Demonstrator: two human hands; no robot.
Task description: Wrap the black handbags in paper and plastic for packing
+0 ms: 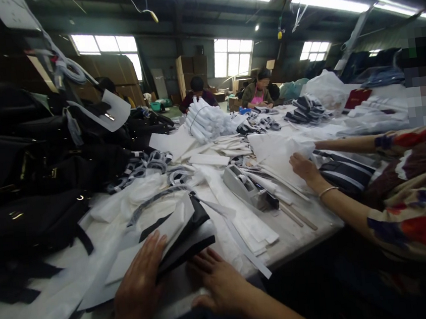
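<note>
A black-and-grey fabric piece (191, 238) with white sheets folded over it lies at the table's near edge, the left hand (138, 284) across it at eight o'clock, fingers extended but thumb hidden, so I cannot tell whether it grips, and the right hand (220, 283) open at five o'clock, fingertips at its lower edge. Outward, a tape dispenser (244, 189) sits at two o'clock, a co-worker's hand (308, 172) farther that way, tied white rolls (209, 119) at one, black bags (32, 214) towards nine.
</note>
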